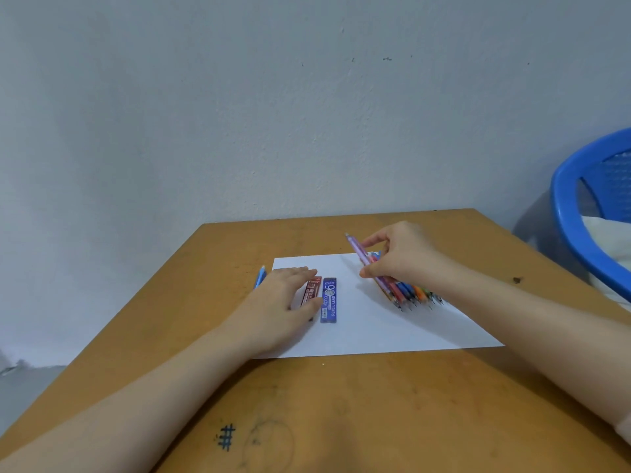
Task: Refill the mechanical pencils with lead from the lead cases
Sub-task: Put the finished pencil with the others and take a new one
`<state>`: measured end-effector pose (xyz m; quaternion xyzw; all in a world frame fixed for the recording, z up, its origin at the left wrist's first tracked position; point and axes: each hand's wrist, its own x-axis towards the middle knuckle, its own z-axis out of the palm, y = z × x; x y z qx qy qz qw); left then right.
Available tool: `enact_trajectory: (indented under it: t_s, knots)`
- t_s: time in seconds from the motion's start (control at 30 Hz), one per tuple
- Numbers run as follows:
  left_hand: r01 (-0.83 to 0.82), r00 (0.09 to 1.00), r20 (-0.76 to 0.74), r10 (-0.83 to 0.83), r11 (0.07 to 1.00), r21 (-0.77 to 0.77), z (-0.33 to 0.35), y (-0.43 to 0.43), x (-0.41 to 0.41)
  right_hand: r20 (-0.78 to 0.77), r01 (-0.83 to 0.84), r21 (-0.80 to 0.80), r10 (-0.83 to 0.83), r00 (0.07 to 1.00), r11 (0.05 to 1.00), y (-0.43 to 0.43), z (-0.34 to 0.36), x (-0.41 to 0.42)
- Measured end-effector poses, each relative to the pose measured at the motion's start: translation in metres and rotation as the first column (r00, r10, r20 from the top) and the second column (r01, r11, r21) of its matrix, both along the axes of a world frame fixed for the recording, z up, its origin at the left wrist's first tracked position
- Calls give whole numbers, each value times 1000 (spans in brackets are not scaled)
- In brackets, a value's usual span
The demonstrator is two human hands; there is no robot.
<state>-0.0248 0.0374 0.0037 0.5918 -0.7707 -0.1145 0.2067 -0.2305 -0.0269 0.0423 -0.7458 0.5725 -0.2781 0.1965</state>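
A grey wall stands behind a brown table (341,404) carrying a white sheet (375,332). I see my left grip (283,302) released, fingers flat on the red lead case (312,287), with the blue lead case (328,300) just beside it. My right grip (399,257) pinches 1 purple pencil (356,248), tilted over the row of coloured pencils (413,293) on the sheet. 1 blue pencil (260,277) lies off the sheet's left edge.

wooden table (375,404) | white paper sheet (392,331) | blue pencil (260,277) beside sheet

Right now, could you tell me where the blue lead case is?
In the head view, the blue lead case lies on the white paper, just right of the red lead case.
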Motion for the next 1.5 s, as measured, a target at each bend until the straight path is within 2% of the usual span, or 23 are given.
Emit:
enact_trajectory:
  t_s: [0.13,0.47,0.9,1.07,1.17,1.27,1.4,1.5]
  knots:
    - [9,996,93,-18,995,98,-4,0,-1,-127,-4,26,7,992,1000,3,-6,1]
    - [47,989,130,-75,978,205,-5,-3,1,-244,21,-38,-29,969,999,-1,-11,2]
    - [52,982,168,-90,974,221,-5,-6,2,-271,14,-63,-31,962,998,-1,-13,0]
    - [50,984,154,-85,974,220,-6,-6,2,-153,2,-108,-19,988,994,-2,-14,2]
    - [54,992,103,-76,979,198,-5,-6,2,-26,-42,-192,37,999,980,5,-13,8]
    - [27,998,52,-34,992,127,-3,-6,2,20,-138,-312,152,988,940,18,-15,17]
    - [-67,996,-51,66,998,-9,-1,-9,7,19,-259,-339,281,959,905,36,-31,30]
    - [-107,990,-103,94,986,-126,1,-14,13,-106,-326,-327,308,945,887,42,-46,37]
